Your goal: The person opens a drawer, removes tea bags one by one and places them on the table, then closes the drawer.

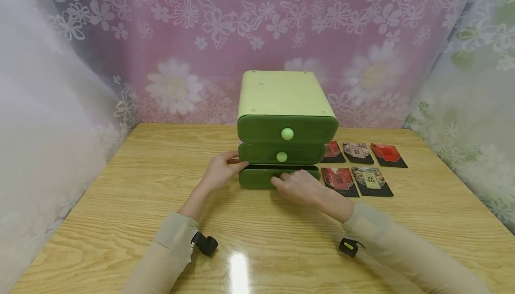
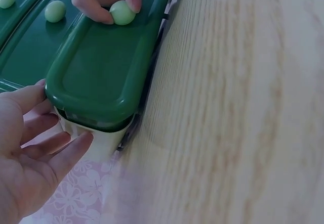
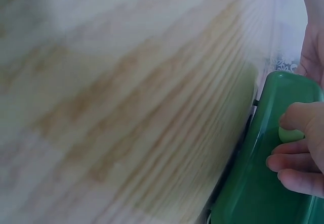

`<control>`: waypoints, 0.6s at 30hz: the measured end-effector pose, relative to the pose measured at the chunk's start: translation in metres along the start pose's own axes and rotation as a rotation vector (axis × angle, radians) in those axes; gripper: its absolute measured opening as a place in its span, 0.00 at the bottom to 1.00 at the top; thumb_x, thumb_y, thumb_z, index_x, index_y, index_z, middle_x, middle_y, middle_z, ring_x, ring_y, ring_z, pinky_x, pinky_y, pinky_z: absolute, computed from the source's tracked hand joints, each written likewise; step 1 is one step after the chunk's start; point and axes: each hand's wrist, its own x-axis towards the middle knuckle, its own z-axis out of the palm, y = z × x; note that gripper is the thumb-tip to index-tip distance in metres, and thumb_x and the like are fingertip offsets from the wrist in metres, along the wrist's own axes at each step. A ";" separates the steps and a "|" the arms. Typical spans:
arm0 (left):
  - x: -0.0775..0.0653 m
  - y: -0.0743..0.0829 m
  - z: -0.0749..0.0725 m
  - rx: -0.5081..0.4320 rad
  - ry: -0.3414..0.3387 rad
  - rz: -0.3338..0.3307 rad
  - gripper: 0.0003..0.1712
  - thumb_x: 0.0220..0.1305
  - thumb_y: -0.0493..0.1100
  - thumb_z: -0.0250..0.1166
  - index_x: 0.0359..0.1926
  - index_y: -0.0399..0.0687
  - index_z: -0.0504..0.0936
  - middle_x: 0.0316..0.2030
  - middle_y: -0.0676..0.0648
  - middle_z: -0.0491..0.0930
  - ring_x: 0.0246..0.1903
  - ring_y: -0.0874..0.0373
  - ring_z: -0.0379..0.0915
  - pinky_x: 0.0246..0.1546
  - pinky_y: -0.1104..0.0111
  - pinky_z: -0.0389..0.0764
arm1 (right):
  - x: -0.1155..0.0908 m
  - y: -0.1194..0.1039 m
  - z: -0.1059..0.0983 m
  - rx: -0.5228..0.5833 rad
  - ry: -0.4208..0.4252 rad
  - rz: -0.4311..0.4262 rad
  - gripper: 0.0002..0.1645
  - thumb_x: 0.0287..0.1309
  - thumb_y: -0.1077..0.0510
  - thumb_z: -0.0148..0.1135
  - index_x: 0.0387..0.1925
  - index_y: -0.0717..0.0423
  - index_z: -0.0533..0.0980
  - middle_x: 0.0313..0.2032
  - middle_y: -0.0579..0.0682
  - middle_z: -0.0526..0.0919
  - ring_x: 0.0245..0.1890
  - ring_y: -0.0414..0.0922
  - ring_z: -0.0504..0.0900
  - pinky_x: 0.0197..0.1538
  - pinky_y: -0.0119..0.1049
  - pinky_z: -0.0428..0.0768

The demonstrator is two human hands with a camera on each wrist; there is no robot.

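A small cabinet (image 1: pixel 285 93) with a pale yellow-green shell and three dark green drawers stands on the wooden table. Its bottom drawer (image 1: pixel 257 178) sits slightly out, with a dark gap along the top of its front. My right hand (image 1: pixel 301 188) pinches that drawer's round light-green knob (image 2: pixel 122 12) between thumb and fingers. At the cabinet's left side is my left hand (image 1: pixel 220 169), its fingers extended, fingertips at the edge of the lower drawers. Above, the middle drawer (image 1: pixel 257 153) and top drawer (image 1: pixel 257 128) each show a light-green knob.
Right of the cabinet lie several flat, dark-bottomed packets with red, pink and cream labels, among them a red packet (image 1: pixel 388 154) and a cream-labelled packet (image 1: pixel 372 181). A floral curtain (image 1: pixel 173 52) hangs behind the table (image 1: pixel 161 151).
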 end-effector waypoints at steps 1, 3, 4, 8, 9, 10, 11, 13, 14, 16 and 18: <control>0.000 0.000 0.000 0.000 0.000 -0.003 0.27 0.60 0.53 0.64 0.58 0.48 0.76 0.55 0.46 0.76 0.54 0.50 0.73 0.50 0.57 0.77 | 0.000 -0.001 -0.001 -0.003 -0.002 0.000 0.10 0.52 0.61 0.65 0.27 0.54 0.69 0.13 0.45 0.66 0.09 0.36 0.58 0.14 0.27 0.49; 0.001 0.000 0.000 0.002 -0.003 0.002 0.27 0.60 0.53 0.64 0.58 0.47 0.76 0.55 0.46 0.76 0.54 0.50 0.73 0.49 0.57 0.77 | -0.001 -0.002 -0.002 -0.005 -0.016 0.002 0.10 0.52 0.62 0.65 0.27 0.55 0.70 0.13 0.46 0.66 0.09 0.35 0.58 0.14 0.27 0.48; 0.000 0.000 0.000 0.001 -0.004 0.005 0.28 0.60 0.53 0.64 0.59 0.47 0.75 0.56 0.45 0.76 0.54 0.50 0.73 0.49 0.56 0.77 | -0.002 -0.003 -0.003 0.000 -0.021 0.003 0.09 0.51 0.62 0.65 0.28 0.55 0.70 0.13 0.46 0.66 0.09 0.35 0.58 0.14 0.27 0.49; 0.000 0.000 0.000 0.001 -0.002 0.014 0.28 0.60 0.52 0.64 0.58 0.46 0.76 0.56 0.45 0.75 0.55 0.49 0.73 0.50 0.56 0.77 | -0.004 -0.007 -0.005 0.014 -0.044 0.004 0.09 0.50 0.62 0.66 0.30 0.56 0.72 0.14 0.46 0.68 0.10 0.36 0.61 0.14 0.26 0.49; 0.000 -0.001 0.000 -0.001 0.000 0.011 0.27 0.60 0.53 0.64 0.58 0.46 0.76 0.56 0.46 0.76 0.55 0.49 0.73 0.50 0.56 0.77 | -0.005 -0.008 -0.006 0.010 -0.043 0.002 0.09 0.51 0.62 0.66 0.31 0.56 0.72 0.15 0.46 0.69 0.10 0.36 0.62 0.14 0.26 0.50; 0.000 -0.001 0.000 0.000 0.001 0.012 0.27 0.60 0.52 0.64 0.58 0.46 0.76 0.56 0.45 0.76 0.55 0.49 0.73 0.50 0.56 0.77 | -0.005 -0.009 -0.006 0.007 -0.040 0.001 0.09 0.51 0.62 0.66 0.31 0.56 0.73 0.15 0.46 0.69 0.10 0.36 0.63 0.14 0.26 0.51; 0.000 -0.001 0.000 0.000 0.002 0.009 0.27 0.60 0.52 0.64 0.58 0.46 0.76 0.56 0.46 0.76 0.55 0.50 0.73 0.51 0.56 0.77 | -0.006 -0.009 -0.007 0.003 -0.039 0.001 0.09 0.51 0.62 0.66 0.31 0.56 0.73 0.15 0.46 0.69 0.10 0.36 0.63 0.14 0.26 0.51; 0.000 -0.001 0.000 -0.003 0.002 0.002 0.27 0.60 0.53 0.65 0.58 0.47 0.76 0.56 0.46 0.76 0.55 0.50 0.72 0.51 0.56 0.76 | -0.007 -0.011 -0.008 -0.004 -0.028 -0.003 0.08 0.51 0.62 0.66 0.30 0.56 0.73 0.15 0.46 0.70 0.10 0.36 0.64 0.13 0.26 0.52; 0.001 -0.002 0.001 -0.003 0.002 0.000 0.27 0.59 0.53 0.65 0.57 0.47 0.76 0.56 0.47 0.76 0.55 0.50 0.72 0.52 0.56 0.76 | -0.007 -0.012 -0.009 -0.006 -0.021 -0.003 0.08 0.50 0.62 0.66 0.30 0.55 0.73 0.14 0.46 0.69 0.10 0.36 0.64 0.13 0.26 0.52; 0.001 -0.002 0.001 0.001 0.002 0.006 0.27 0.59 0.53 0.65 0.58 0.47 0.76 0.56 0.46 0.76 0.55 0.50 0.72 0.52 0.56 0.76 | -0.008 -0.014 -0.010 -0.002 -0.011 -0.005 0.08 0.49 0.62 0.66 0.30 0.56 0.73 0.14 0.45 0.69 0.10 0.36 0.64 0.12 0.26 0.52; 0.001 -0.002 0.001 0.000 0.004 0.004 0.28 0.59 0.53 0.65 0.58 0.47 0.76 0.56 0.46 0.76 0.56 0.50 0.72 0.52 0.56 0.75 | -0.009 -0.016 -0.012 0.001 0.004 -0.009 0.08 0.49 0.62 0.66 0.30 0.56 0.73 0.14 0.45 0.69 0.10 0.37 0.64 0.12 0.26 0.53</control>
